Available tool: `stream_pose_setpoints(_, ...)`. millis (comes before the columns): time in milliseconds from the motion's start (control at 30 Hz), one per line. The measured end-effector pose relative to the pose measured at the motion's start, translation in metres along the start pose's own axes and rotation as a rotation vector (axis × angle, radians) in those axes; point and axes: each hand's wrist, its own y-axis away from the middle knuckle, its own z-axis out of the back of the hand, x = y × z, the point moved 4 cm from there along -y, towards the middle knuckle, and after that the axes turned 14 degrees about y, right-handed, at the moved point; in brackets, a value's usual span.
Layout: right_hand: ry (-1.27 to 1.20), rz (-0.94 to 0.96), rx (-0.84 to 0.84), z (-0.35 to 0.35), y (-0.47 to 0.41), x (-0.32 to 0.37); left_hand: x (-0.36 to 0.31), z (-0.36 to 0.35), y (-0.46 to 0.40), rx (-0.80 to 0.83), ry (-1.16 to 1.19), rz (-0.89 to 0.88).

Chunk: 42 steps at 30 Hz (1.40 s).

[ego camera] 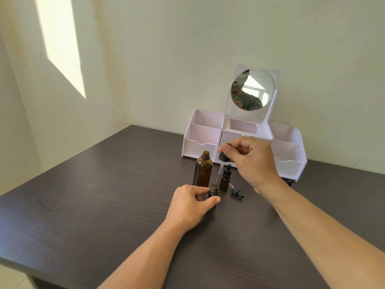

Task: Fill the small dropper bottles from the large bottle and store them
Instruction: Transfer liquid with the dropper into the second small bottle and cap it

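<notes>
Left hand [190, 202] hides most of small bottle [214, 190].

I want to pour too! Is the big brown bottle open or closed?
Open. The big brown bottle stands upright with no cap, and its threaded neck is bare.

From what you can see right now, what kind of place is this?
Probably a room in a home, used as a dressing or vanity corner: a white cosmetic organizer with a round mirror stands on a dark wooden table against a plain painted wall.
</notes>
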Motion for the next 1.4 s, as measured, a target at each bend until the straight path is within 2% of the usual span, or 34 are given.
stream_pose_setpoints(267, -0.081, -0.029, -0.015, 0.006, -0.003, 0.004, 0.002, 0.000, 0.000, -0.005, 0.008, -0.009)
stream_pose_setpoints(500, -0.123, -0.043, -0.168, 0.033, -0.019, 0.008, 0.003, -0.001, -0.001, -0.001, 0.026, -0.002)
stream_pose_setpoints(900, 0.078, -0.131, -0.432, 0.056, 0.009, -0.023, 0.004, 0.000, -0.002, -0.002, 0.026, -0.001)
stream_pose_setpoints(1200, 0.346, -0.374, -0.275, 0.025, 0.052, -0.085, 0.004, 0.000, -0.002, 0.003, 0.033, -0.008)
stream_pose_setpoints(1400, 0.383, -0.446, -0.187, 0.017, 0.061, -0.101, 0.004, -0.001, -0.001, 0.015, 0.030, 0.000)
